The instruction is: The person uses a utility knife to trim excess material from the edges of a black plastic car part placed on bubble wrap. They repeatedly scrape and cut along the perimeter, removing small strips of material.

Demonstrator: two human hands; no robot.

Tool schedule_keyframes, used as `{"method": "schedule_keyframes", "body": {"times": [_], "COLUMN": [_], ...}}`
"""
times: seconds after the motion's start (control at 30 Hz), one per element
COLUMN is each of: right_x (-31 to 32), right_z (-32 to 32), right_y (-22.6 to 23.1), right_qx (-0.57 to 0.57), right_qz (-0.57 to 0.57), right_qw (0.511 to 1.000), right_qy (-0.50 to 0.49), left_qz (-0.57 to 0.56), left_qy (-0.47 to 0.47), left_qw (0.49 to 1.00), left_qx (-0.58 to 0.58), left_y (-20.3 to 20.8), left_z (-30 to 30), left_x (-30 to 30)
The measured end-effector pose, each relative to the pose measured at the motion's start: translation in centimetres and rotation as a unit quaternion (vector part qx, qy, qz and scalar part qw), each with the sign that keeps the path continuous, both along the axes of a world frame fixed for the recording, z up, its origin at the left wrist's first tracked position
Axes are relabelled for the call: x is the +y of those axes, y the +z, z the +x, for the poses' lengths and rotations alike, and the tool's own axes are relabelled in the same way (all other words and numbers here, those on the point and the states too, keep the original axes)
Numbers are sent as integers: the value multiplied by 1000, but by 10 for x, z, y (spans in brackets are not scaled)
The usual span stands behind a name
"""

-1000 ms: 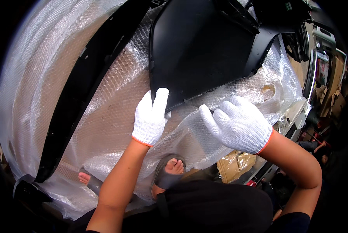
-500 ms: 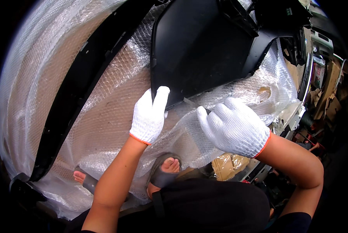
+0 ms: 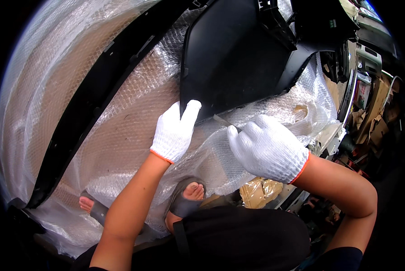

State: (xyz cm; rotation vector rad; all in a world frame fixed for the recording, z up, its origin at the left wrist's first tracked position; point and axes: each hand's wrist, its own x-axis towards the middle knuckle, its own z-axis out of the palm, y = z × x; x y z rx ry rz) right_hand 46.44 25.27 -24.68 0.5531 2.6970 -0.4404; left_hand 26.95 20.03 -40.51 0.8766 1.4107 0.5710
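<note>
A large black moulded plastic panel point(image 3: 234, 67), shaped like part of a car bumper, lies on bubble wrap. My left hand point(image 3: 175, 131), in a white knitted glove with an orange cuff, grips its near left corner. The thumb lies on top of the panel; the fingertips are hidden. My right hand point(image 3: 270, 147), in a matching glove, is closed around a thin-bladed knife point(image 3: 221, 120). Its flat blade sticks out to the left beside the panel's near edge. Whether the blade touches that edge, I cannot tell. The knife's handle is hidden in my fist.
Bubble wrap point(image 3: 134, 117) spreads beneath everything. A long curved black strip point(image 3: 89, 97) lies at the left. My sandalled feet point(image 3: 193, 192) stand on the wrap near me. At the right are brown cardboard pieces point(image 3: 375, 113), and a taped brown packet point(image 3: 259, 192) lies below my right hand.
The scene has shifted slightly in view, with the panel's left edge a little farther right. Both hands keep their grips, and the knife blade remains close to the panel's near edge.
</note>
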Motion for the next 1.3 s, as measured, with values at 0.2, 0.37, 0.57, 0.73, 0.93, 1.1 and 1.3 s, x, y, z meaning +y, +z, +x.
{"method": "schedule_keyframes", "body": {"times": [0.2,0.37,0.57,0.73,0.93,1.1,1.3], "right_x": [0,-4,13,5,-8,-10,-8], "right_z": [-7,-11,0,-13,5,7,6], "right_y": [0,2,6,46,15,0,0], "right_qx": [-42,-90,-343,-137,-73,-32,-40], "right_qz": [18,24,51,87,53,73,76], "right_qw": [998,995,937,985,994,996,996], "right_qy": [40,37,33,-51,-57,-40,-3], "left_qz": [41,70,-21,33,-14,-8,-26], "left_qy": [-36,-52,-3,29,25,28,37], "left_qw": [998,996,1000,999,998,998,996], "left_qx": [21,36,-14,-13,-56,-49,-77], "left_y": [-7,-8,0,-13,-5,-7,-12], "left_z": [-1,-2,1,1,4,1,3], "left_x": [-3,-3,2,-5,0,0,-2]}}
